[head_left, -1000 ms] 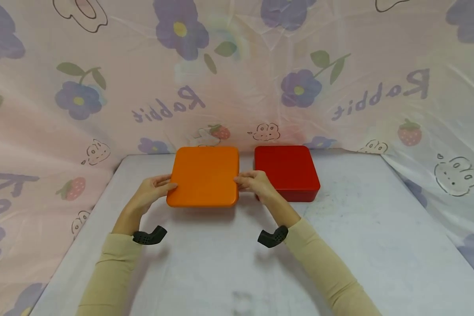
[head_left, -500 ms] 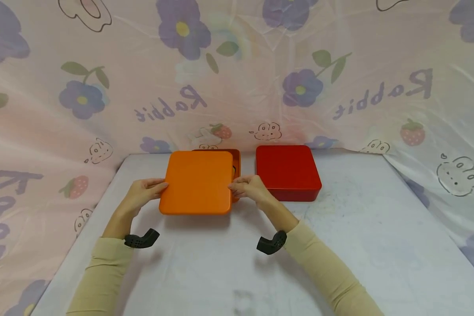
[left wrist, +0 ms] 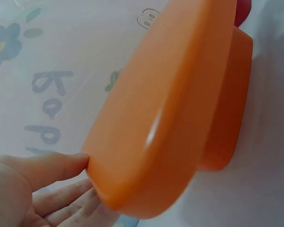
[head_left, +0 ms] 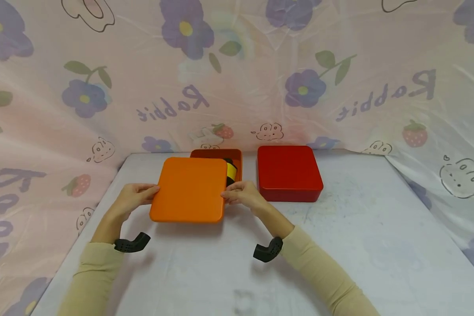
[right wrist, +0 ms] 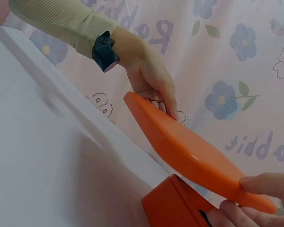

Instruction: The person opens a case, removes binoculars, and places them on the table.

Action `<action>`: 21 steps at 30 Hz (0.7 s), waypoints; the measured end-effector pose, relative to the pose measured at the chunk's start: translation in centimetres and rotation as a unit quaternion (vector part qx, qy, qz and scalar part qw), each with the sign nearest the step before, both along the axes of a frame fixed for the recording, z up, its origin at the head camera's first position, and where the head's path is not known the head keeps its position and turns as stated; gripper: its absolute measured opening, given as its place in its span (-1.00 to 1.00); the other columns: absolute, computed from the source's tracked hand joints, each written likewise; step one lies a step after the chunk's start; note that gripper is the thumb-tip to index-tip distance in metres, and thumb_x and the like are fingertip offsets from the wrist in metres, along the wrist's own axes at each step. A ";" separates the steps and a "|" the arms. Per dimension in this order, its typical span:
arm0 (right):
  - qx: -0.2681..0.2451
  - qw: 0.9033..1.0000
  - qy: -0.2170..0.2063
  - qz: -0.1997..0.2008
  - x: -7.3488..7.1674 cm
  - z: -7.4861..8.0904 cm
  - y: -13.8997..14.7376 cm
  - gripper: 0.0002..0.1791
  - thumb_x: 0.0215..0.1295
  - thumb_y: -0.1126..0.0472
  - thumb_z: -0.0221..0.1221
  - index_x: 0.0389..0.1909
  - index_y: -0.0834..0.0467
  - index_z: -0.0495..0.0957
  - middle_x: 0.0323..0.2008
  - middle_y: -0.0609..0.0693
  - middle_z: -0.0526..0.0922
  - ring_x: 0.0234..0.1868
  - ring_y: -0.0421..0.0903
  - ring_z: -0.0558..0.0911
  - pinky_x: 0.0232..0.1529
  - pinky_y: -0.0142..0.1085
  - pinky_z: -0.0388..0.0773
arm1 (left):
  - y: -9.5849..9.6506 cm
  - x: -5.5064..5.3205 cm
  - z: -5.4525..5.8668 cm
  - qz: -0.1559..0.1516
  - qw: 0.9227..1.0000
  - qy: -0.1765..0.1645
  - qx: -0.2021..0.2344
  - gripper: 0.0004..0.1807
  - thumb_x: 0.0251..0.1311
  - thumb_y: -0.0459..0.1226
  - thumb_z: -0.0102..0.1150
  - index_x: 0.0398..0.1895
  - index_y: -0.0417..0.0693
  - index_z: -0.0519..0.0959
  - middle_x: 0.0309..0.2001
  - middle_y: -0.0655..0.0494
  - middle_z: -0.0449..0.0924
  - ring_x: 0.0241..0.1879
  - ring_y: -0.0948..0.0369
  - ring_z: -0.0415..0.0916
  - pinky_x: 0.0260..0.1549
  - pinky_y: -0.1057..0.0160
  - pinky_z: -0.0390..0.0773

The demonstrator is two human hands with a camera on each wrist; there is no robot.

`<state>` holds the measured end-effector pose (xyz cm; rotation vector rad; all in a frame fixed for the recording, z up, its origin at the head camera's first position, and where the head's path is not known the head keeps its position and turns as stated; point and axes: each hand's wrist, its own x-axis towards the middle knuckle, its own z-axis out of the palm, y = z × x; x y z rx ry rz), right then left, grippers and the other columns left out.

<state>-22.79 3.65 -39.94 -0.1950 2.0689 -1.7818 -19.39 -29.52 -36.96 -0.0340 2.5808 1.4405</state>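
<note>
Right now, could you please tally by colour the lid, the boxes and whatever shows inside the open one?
Orange: 2 (lid, open box)
Red: 1 (red box)
Yellow and black: 1 (partly hidden item in the open box, counted as one from what shows)
Total: 4

Orange square lid (head_left: 187,191): near-left of orange square box (head_left: 209,153) | yellow-and-black object (head_left: 231,170): inside it | red square box (head_left: 289,169): right of both

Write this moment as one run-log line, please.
left hand: pinches orange lid; right hand: pinches opposite edge; orange box: partly exposed, yellow-black item inside; red box: beside orange box
</note>
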 end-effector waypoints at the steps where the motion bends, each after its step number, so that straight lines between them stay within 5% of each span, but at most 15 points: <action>1: -0.003 1.000 0.000 0.001 0.1 0.0 -0.1 -0.71 0.23 0.21 0.27 -0.15 0.36 0.60 -0.25 0.16 0.77 -0.26 0.02 0.76 -0.11 -0.27 0.72 | -0.2 0.1 0.0 -0.001 1.000 -0.003 -0.003 -0.32 0.35 -0.02 0.06 0.26 -0.45 0.37 0.06 -0.11 0.64 -0.30 0.54 0.63 -0.11 0.40 0.68; 5: 0.002 1.000 0.009 0.013 0.5 -0.1 -0.6 -0.71 0.22 0.20 0.28 -0.16 0.34 0.62 -0.21 0.19 0.77 -0.32 -0.06 0.75 -0.12 -0.27 0.72 | -1.2 0.5 -0.3 -0.010 1.000 -0.007 -0.011 -0.33 0.34 -0.02 0.08 0.25 -0.44 0.39 -0.01 0.02 0.68 -0.29 0.52 0.65 -0.10 0.39 0.68; 14: 0.006 1.000 0.003 0.026 1.4 -0.4 -2.1 -0.74 0.17 0.20 0.32 -0.24 0.33 0.62 -0.33 0.16 0.78 -0.25 0.12 0.75 -0.04 -0.11 0.70 | -3.2 1.3 -0.4 -0.034 0.999 -0.007 -0.008 -0.39 0.36 -0.10 0.07 0.21 -0.51 0.39 -0.19 0.34 0.68 -0.27 0.52 0.63 -0.15 0.40 0.69; 21: 0.000 0.999 -0.001 0.032 2.2 -1.0 -3.2 -0.74 0.13 0.22 0.34 -0.25 0.35 0.64 -0.38 0.18 0.77 -0.22 0.20 0.74 -0.03 0.00 0.67 | -4.3 2.0 -0.2 -0.050 0.998 -0.020 -0.015 -0.39 0.38 -0.14 0.04 0.22 -0.56 0.34 -0.05 0.11 0.69 -0.24 0.55 0.61 -0.09 0.29 0.70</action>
